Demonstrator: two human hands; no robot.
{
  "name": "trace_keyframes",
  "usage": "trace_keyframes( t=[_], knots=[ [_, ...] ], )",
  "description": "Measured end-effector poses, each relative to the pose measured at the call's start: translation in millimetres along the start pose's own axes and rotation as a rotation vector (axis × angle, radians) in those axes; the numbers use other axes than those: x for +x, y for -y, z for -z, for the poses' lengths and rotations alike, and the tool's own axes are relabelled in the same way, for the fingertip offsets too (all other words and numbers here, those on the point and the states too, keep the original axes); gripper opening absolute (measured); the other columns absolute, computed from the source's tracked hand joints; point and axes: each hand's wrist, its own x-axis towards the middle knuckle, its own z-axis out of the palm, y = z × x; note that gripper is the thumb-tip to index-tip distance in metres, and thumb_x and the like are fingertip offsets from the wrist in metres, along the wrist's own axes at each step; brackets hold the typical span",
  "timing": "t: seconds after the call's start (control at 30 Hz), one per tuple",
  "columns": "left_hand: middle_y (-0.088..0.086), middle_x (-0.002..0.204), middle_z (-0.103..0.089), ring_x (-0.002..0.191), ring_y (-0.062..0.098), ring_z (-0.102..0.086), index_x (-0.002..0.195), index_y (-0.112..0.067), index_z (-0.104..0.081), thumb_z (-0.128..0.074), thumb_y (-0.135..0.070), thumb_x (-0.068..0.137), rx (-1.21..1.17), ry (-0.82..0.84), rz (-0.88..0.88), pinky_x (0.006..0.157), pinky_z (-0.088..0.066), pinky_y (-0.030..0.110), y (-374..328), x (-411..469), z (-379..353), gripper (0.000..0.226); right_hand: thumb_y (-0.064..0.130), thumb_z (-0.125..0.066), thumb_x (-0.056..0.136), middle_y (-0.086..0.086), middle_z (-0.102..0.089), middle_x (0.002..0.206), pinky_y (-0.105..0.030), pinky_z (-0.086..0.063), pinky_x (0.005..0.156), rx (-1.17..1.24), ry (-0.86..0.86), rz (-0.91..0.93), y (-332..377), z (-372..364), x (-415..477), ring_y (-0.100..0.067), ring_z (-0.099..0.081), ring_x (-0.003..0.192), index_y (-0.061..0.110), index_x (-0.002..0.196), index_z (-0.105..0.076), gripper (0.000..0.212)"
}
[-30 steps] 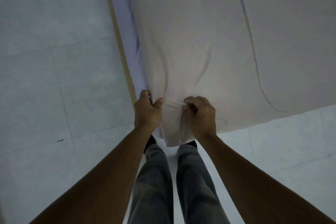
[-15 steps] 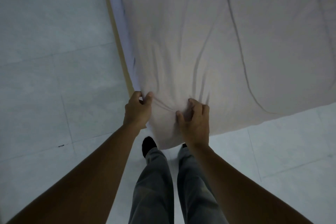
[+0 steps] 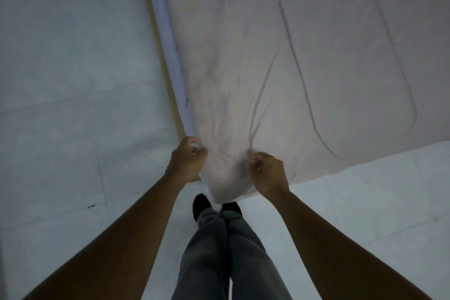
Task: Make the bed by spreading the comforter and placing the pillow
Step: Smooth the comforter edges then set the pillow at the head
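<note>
A pale beige comforter [image 3: 304, 56] lies spread over the bed and fills the upper right of the head view. Its near corner hangs off the foot of the bed, bunched into folds. My left hand [image 3: 186, 163] pinches the corner's left edge. My right hand [image 3: 267, 173] grips the fabric a little to the right, fingers curled into it. Creases fan up from both hands. A strip of light blue sheet [image 3: 168, 56] shows along the bed's left side above a tan bed frame edge [image 3: 162, 61]. No pillow is in view.
Pale tiled floor [image 3: 73, 92] lies to the left of the bed and in front of it at the right. My legs in grey trousers [image 3: 219, 251] and dark socks stand right at the bed's corner, under the hanging fabric.
Both hands have drawn the comforter's corner lower and toward me, and have spread a little apart. The creases now run longer up the fabric.
</note>
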Motion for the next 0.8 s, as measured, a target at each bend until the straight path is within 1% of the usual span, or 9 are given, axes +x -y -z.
trace_keyframes(
  t=[0.07,0.13,0.2,0.27,0.33,0.4,0.47,0.7,0.8],
  knots=[
    [-0.006,0.11,-0.064,0.093,0.014,-0.061,0.125,-0.03,-0.057,-0.061,-0.038,0.093,0.009,0.056,-0.041,0.065,-0.042,0.021,-9,-24,12,0.033,0.017,-0.049,0.098,0.003,-0.072,0.097,-0.003,-0.049,0.066,0.058,0.023,0.01,12,15,-9,-0.012,-0.069,0.081,0.02,0.107,-0.074,0.027],
    [-0.005,0.113,-0.064,0.098,0.014,-0.061,0.124,-0.032,-0.059,-0.061,-0.038,0.094,0.007,0.087,-0.075,0.066,-0.042,0.019,-21,-51,27,0.03,0.014,-0.051,0.095,0.009,-0.067,0.093,0.006,-0.039,0.056,0.093,0.016,0.038,32,33,-21,-0.001,-0.061,0.071,0.021,0.106,-0.075,0.028],
    [-0.005,0.114,-0.065,0.101,0.016,-0.063,0.123,-0.031,-0.061,-0.061,-0.037,0.094,-0.017,0.08,-0.113,0.069,-0.044,0.022,-33,-79,46,0.029,0.011,-0.053,0.094,0.006,-0.072,0.097,0.001,-0.047,0.069,0.166,0.009,0.063,57,50,-32,-0.009,-0.067,0.083,0.02,0.107,-0.076,0.028],
    [-0.002,0.116,-0.066,0.101,0.019,-0.065,0.122,-0.029,-0.062,-0.059,-0.034,0.095,-0.043,0.053,-0.149,0.069,-0.047,0.025,-44,-104,67,0.027,0.009,-0.051,0.093,-0.004,-0.076,0.099,-0.025,-0.06,0.085,0.278,0.011,0.082,85,67,-43,-0.02,-0.073,0.09,0.019,0.105,-0.076,0.029],
    [-0.001,0.117,-0.066,0.101,0.021,-0.066,0.121,-0.028,-0.063,-0.059,-0.033,0.096,-0.075,0.021,-0.167,0.076,-0.054,0.031,-52,-122,90,0.025,0.012,-0.051,0.094,-0.006,-0.077,0.098,-0.037,-0.061,0.088,0.337,-0.014,0.142,112,82,-53,-0.022,-0.074,0.089,0.022,0.104,-0.076,0.028],
    [0.0,0.118,-0.066,0.102,0.022,-0.066,0.12,-0.029,-0.062,-0.059,-0.032,0.097,-0.095,0.0,-0.177,0.089,-0.055,0.038,-58,-134,115,0.023,0.014,-0.052,0.094,-0.003,-0.077,0.099,-0.036,-0.061,0.088,0.369,-0.035,0.196,138,93,-61,-0.019,-0.074,0.088,0.024,0.103,-0.076,0.027],
    [0.001,0.119,-0.066,0.103,0.022,-0.066,0.122,-0.027,-0.062,-0.059,-0.032,0.097,-0.101,-0.014,-0.179,0.093,-0.054,0.04,-62,-137,140,0.026,0.014,-0.052,0.095,-0.002,-0.078,0.098,-0.033,-0.06,0.087,0.384,-0.054,0.234,164,99,-65,-0.019,-0.074,0.09,0.025,0.101,-0.076,0.027],
    [0.003,0.113,-0.068,0.09,0.019,-0.069,0.122,-0.024,-0.063,-0.062,-0.031,0.096,-0.174,-0.063,-0.213,0.085,-0.054,0.033,-87,-89,237,0.028,0.006,-0.057,0.094,-0.001,-0.077,0.109,-0.026,-0.052,0.102,0.374,-0.112,0.279,259,85,-44,-0.011,-0.071,0.103,0.014,0.111,-0.077,0.027],
    [0.001,0.111,-0.069,0.089,0.018,-0.07,0.119,-0.025,-0.064,-0.062,-0.031,0.095,-0.171,-0.056,-0.241,0.081,-0.053,0.03,-98,-56,285,0.025,0.002,-0.056,0.095,-0.007,-0.075,0.115,-0.026,-0.05,0.104,0.406,-0.166,0.256,312,67,-26,-0.018,-0.07,0.108,0.007,0.117,-0.073,0.029]
  ],
)
